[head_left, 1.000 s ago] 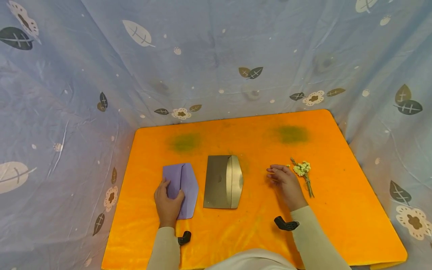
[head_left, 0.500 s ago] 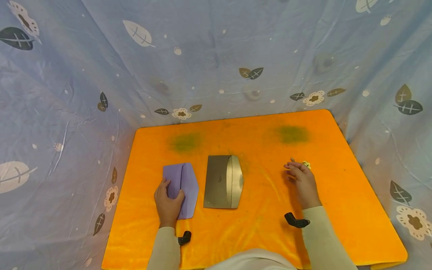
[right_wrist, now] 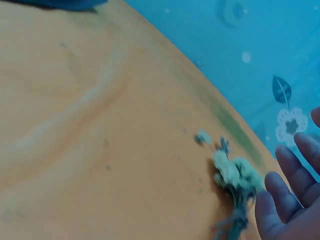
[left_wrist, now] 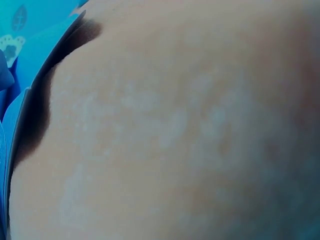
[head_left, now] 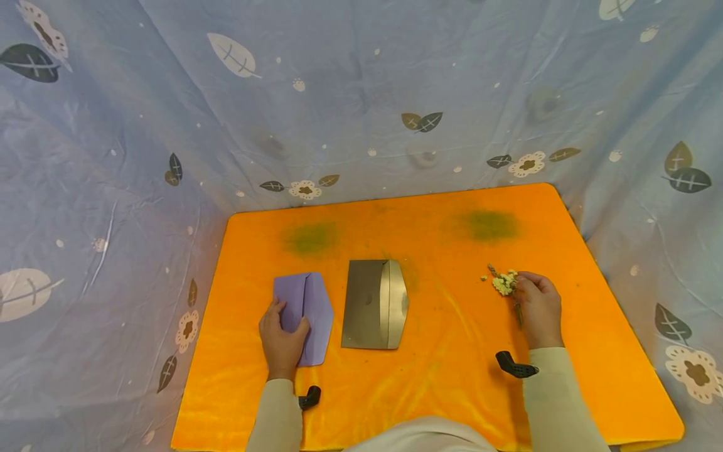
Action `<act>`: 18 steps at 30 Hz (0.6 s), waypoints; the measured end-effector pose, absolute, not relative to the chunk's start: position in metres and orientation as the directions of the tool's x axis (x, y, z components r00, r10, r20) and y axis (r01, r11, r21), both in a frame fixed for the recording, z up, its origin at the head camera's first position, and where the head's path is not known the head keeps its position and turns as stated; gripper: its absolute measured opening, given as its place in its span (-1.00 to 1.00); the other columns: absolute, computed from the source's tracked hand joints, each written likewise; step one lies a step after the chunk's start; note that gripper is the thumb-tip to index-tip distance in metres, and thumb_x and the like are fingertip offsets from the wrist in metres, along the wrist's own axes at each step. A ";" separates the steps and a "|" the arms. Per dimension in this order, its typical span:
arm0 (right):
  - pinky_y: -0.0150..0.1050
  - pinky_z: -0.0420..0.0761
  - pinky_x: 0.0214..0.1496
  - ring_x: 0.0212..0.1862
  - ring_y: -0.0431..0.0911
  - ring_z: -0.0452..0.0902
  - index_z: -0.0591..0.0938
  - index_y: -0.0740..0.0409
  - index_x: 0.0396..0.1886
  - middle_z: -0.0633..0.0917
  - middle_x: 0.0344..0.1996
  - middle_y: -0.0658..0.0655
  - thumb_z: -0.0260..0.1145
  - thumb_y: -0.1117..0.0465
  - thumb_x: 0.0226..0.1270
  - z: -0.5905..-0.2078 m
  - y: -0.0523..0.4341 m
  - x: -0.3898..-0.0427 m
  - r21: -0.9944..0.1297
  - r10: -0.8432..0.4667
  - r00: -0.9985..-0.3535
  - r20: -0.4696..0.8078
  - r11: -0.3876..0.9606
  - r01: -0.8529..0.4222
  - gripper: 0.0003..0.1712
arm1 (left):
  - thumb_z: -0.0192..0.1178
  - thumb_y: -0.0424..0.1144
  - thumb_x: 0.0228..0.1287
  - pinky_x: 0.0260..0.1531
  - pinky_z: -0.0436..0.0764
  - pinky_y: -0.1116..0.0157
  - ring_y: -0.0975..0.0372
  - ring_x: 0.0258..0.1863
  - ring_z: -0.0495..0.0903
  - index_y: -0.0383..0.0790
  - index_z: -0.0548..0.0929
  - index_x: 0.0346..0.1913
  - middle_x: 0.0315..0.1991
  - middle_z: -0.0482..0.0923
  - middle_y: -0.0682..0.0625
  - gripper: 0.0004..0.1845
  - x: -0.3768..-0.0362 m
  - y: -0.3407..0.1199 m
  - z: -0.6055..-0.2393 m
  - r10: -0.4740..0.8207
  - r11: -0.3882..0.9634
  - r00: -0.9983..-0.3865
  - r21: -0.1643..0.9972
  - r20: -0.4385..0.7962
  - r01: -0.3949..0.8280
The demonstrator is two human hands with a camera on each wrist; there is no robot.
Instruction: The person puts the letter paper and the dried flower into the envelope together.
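While the left hand point(head_left: 282, 342) rests flat, grip open, on the purple envelope point(head_left: 302, 316), the right hand point(head_left: 539, 309) lies beside the dried flower sprig point(head_left: 506, 284) on the orange counter point(head_left: 429, 389), fingers relaxed and holding nothing. Grey envelope point(head_left: 374, 304) lies between the hands.

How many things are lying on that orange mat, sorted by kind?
Envelopes: 2, a purple envelope under the left hand and a grey envelope beside it.
Flower sprigs: 1, a small dried sprig next to the right hand.
Total: 3 things on the orange mat.
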State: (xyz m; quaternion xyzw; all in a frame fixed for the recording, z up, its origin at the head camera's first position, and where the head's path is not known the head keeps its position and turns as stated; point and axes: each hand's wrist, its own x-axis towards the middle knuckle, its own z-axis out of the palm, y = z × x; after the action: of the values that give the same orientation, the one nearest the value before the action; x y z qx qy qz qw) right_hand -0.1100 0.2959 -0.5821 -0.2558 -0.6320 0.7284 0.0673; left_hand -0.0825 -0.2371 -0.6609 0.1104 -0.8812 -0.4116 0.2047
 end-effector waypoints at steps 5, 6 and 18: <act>-0.35 0.50 0.25 0.21 -0.14 0.52 0.56 0.19 0.40 0.58 0.27 0.00 0.25 0.03 0.72 -0.585 0.308 -0.106 -0.949 0.457 -0.832 -0.314 -0.178 0.261 -0.54 | 0.54 -0.23 0.20 0.45 0.34 -0.19 -0.13 0.49 0.33 -0.29 0.61 0.41 0.59 0.41 -0.09 -0.30 -0.083 -0.237 -0.662 -0.364 0.637 -0.892 0.770 0.268 -0.029; -0.33 0.48 0.26 0.20 -0.15 0.52 0.57 0.17 0.39 0.58 0.25 -0.02 0.26 0.03 0.72 -0.586 0.310 -0.106 -0.945 0.463 -0.824 -0.325 -0.182 0.271 -0.55 | 0.54 -0.23 0.20 0.45 0.34 -0.19 -0.13 0.49 0.33 -0.29 0.62 0.41 0.59 0.41 -0.08 -0.31 -0.083 -0.237 -0.662 -0.365 0.638 -0.892 0.769 0.267 -0.031; -0.01 0.38 0.45 0.24 -0.13 0.44 0.43 0.20 0.58 0.52 0.30 0.06 0.14 -0.08 0.76 -0.597 0.316 -0.104 -0.918 0.369 -0.857 -0.361 0.021 0.396 -0.37 | 0.56 -0.25 0.17 0.43 0.35 -0.23 -0.16 0.49 0.32 -0.31 0.62 0.39 0.57 0.42 -0.13 -0.31 -0.083 -0.237 -0.662 -0.359 0.643 -0.888 0.765 0.288 -0.012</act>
State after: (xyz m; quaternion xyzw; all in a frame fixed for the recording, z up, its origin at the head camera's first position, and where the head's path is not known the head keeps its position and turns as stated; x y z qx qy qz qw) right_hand -0.1037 0.3156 -0.5966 -0.2675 -0.7143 0.6466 -0.0105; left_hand -0.0828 -0.2368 -0.6622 0.1053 -0.8813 -0.4090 0.2122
